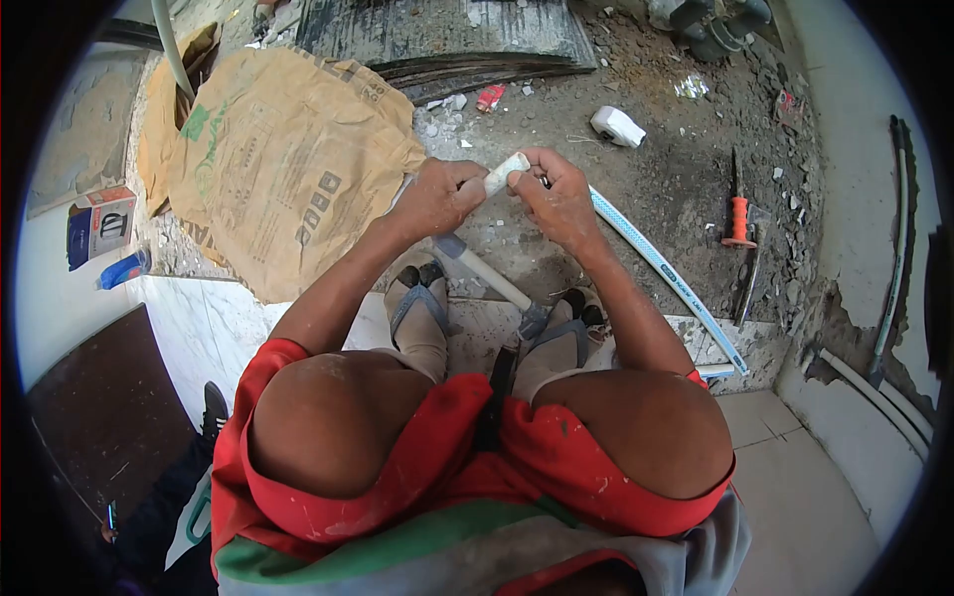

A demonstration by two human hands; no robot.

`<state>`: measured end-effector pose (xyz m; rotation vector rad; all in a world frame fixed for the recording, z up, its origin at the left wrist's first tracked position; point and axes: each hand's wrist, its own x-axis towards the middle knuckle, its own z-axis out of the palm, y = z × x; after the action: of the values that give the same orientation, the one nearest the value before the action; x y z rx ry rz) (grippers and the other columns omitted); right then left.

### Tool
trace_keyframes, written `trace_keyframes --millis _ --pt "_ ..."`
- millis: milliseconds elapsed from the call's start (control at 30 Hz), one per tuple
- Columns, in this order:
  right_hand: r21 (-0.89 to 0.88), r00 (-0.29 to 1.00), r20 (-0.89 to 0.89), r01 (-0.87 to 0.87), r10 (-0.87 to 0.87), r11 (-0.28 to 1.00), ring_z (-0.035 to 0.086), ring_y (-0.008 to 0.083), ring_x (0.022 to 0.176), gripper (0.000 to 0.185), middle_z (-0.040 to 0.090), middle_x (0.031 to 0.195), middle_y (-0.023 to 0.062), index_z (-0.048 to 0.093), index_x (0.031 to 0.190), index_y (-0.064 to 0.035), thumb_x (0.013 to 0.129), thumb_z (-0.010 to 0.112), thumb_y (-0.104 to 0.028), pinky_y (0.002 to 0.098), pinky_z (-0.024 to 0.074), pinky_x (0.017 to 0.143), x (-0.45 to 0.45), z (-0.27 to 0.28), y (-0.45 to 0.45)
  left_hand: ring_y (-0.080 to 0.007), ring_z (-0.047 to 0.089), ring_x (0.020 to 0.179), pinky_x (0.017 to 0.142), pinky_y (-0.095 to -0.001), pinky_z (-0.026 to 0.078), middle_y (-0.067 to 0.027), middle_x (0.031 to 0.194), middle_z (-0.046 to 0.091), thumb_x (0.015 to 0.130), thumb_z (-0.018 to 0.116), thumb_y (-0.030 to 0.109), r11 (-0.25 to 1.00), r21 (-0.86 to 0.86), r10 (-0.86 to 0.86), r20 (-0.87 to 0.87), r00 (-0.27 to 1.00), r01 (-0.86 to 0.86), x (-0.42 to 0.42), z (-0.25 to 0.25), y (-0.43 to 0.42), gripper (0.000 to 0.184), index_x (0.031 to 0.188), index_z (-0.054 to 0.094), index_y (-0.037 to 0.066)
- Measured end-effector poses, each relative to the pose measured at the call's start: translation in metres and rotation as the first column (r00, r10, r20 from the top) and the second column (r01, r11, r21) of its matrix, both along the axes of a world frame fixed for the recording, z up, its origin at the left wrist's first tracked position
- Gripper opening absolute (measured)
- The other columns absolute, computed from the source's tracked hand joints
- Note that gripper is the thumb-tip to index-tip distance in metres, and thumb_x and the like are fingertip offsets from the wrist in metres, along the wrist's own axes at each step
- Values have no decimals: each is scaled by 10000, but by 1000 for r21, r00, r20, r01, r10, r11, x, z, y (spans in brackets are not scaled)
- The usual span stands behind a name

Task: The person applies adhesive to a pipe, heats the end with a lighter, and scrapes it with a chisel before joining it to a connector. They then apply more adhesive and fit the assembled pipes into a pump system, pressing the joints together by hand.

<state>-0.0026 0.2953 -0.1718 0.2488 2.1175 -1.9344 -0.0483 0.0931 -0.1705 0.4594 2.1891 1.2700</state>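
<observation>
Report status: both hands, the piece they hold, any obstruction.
Left hand and right hand: gripping. Short white cylindrical piece: held between them, off the floor. Nothing visibly blocking it; pale rod with grey ends lies below.

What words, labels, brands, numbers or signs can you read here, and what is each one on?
"40 KG", slanted and slightly blurred, seems to be on the brown paper bag; its other printing is too blurred to read.
Blue-and-white hose: dark lettering, too small to read.
Carton at the left: printing too blurred to read.
Red wrapper: too small to read.
Held white tube: no readable text.
</observation>
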Motion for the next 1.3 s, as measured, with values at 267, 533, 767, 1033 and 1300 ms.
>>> trace_keyframes --millis 267,533,767,1033,1300 --pt "-74 996 81 45 -39 996 626 122 754 313 677 860 77 630 1095 20 862 637 -189 280 495 695 0 3 5 -235 643 971 912 -336 474 -161 1044 682 881 555 201 840 463 -121 668 734 -284 -3 -34 -26 392 1173 606 -55" --pt "-129 978 -2 206 -208 970 549 71 610 258 654 770 42 607 1044 7 865 638 -177 248 436 517 0 2 16 -314 555 1215 1008 -450 467 -227 1275 577 956 575 301 649 373 -151 917 368 -663 78 -57 -22 441 1266 511 -6" --pt "-204 951 198 278 -238 939 462 13 572 221 608 770 -8 596 1019 -47 948 600 -256 180 378 450 -10 -4 28 -309 668 1006 860 -417 564 -235 1105 653 1001 512 360 692 255 12 931 364 -675 79 -51 -12 417 1155 547 -27" --pt "-166 937 260 283 -235 945 464 38 559 295 600 762 0 617 964 -56 949 608 -351 211 377 441 -3 -29 38 -316 685 884 817 -451 569 -208 976 670 987 543 352 709 228 215 832 512 -668 66 -48 -23 360 1019 540 -7" --pt "26 932 46 359 -360 933 597 179 673 279 662 793 100 625 943 -5 915 578 -279 331 481 601 39 -74 20 -153 496 654 596 -307 421 -41 771 528 992 512 431 613 270 336 762 554 -742 21 -43 -54 343 989 532 88"
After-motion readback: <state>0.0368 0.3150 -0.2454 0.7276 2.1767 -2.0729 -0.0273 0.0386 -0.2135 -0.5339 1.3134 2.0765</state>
